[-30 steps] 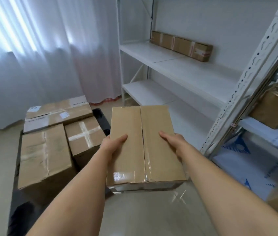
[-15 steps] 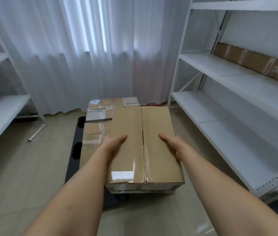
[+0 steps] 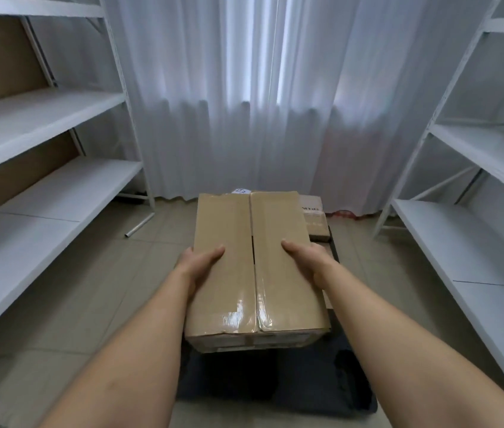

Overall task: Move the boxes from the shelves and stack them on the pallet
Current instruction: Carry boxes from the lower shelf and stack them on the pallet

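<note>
While both hands clamp the cardboard box (image 3: pixel 257 267) from opposite sides, it hangs in the air in front of the person, directly over the dark pallet (image 3: pixel 321 387) on the floor. Left hand (image 3: pixel 203 262) grips the left edge, thumb lying flat on the top flap; right hand (image 3: pixel 304 261) mirrors it on the right edge, thumb on top. The other fingers are hidden under or behind the box, so how far they wrap cannot be told. Hands are apart, the box's width between them, each about halfway along its length.

Key relation: the box's long axis runs straight away from the person, taped seam down the middle, near end low toward the body, far end toward the curtain (image 3: pixel 244 103). The pallet sits below and ahead, roughly centred between the arms, neither hand clearly nearer. Other boxes (image 3: pixel 314 217) already sit on the pallet's far part, mostly hidden behind the carried one; only a strip shows at its right.

Judgement: carry step nearly over, the set-down comes next; lowering forward and down should put it on or beside the stack. Exact landing spot is hidden by the box itself.

White shelves (image 3: pixel 47 205) stand left and right; a metal tube (image 3: pixel 139 225) lies on the floor at left.
</note>
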